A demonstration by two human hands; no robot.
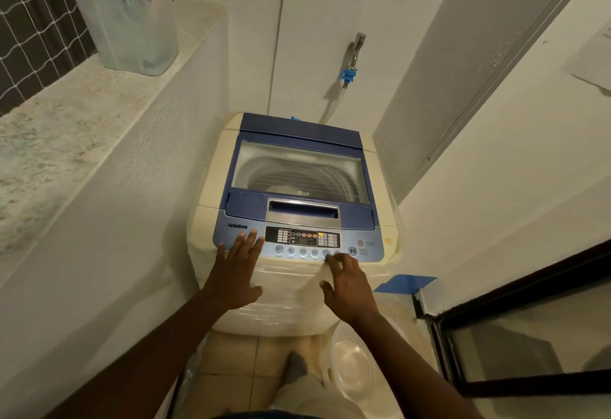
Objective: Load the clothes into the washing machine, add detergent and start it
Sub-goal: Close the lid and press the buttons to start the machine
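The washer (pixel 211 193) stands straight ahead of both hands, its front edge under my wrists and its lid (pixel 301 170) down, beyond the fingertips. Through the lid's window I see the drum's ribbed wall; whether clothes lie in it I cannot tell. My left hand (pixel 236 271) lies flat on the panel (pixel 372 255), fingers straight and spread, holding nothing, just left of the display (pixel 302 236). My right hand (pixel 348 286) sits nearer me at the panel's front edge, fingers loosely bent and holding nothing, the forefinger tip touching a button (pixel 326 253) in the row under the display. I count one washer, one lid, one display, two hands, and at least five round buttons in that row, with two larger round ones (pixel 353 251) just right of the right fingertips. Beyond both hands, up on the wall, one tap (pixel 357 44) carries one blue coupling (pixel 347 75) and a hose running down behind the washer. Far left of the left hand and above it, one frosted tub (pixel 129 21) stands on a stone ledge (pixel 66 127). Just right of the right hand, one strip of blue tape (pixel 405 283) lies by a dark door frame. Below the right wrist, on the floor tiles, sits one clear bowl (pixel 350 369), with one grey-socked foot (pixel 296 365) beside it.
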